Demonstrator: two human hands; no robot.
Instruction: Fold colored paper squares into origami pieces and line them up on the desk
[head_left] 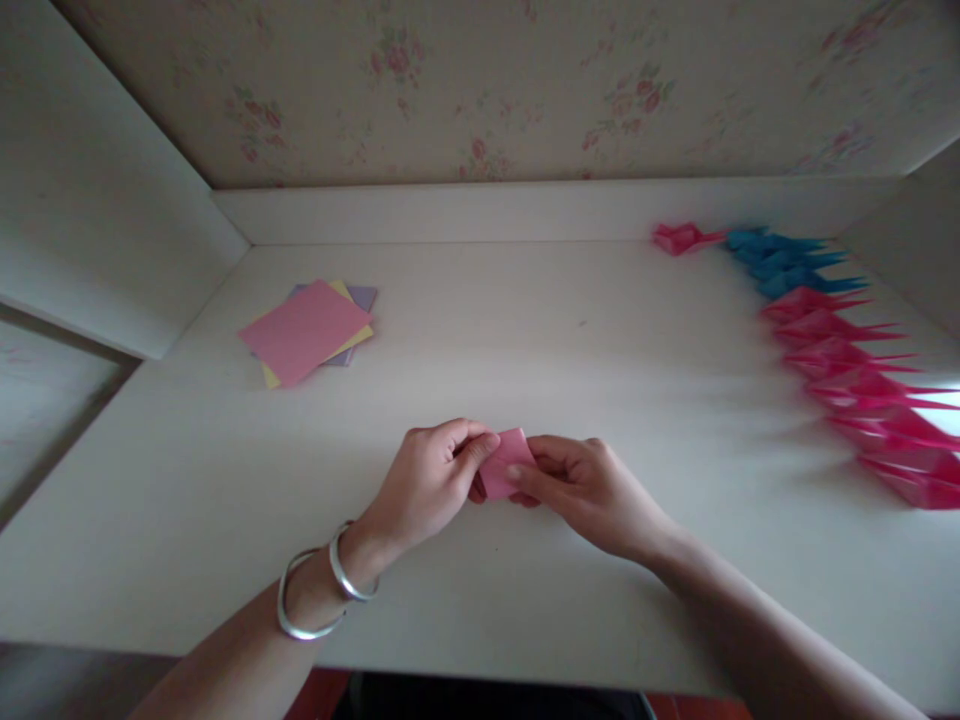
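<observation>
Between my two hands is a small folded piece of pink paper, held just above the white desk near its front. My left hand, with two silver bangles on its wrist, pinches the paper's left edge between thumb and fingers. On the other side my right hand grips the right edge, its thumb lying across the front of the paper. The fingers behind the paper are partly hidden.
To the left lies a stack of pink, yellow and purple paper sheets. Along the right side runs a row of folded pink paper pieces and blue ones, with a single pink one by the back ledge.
</observation>
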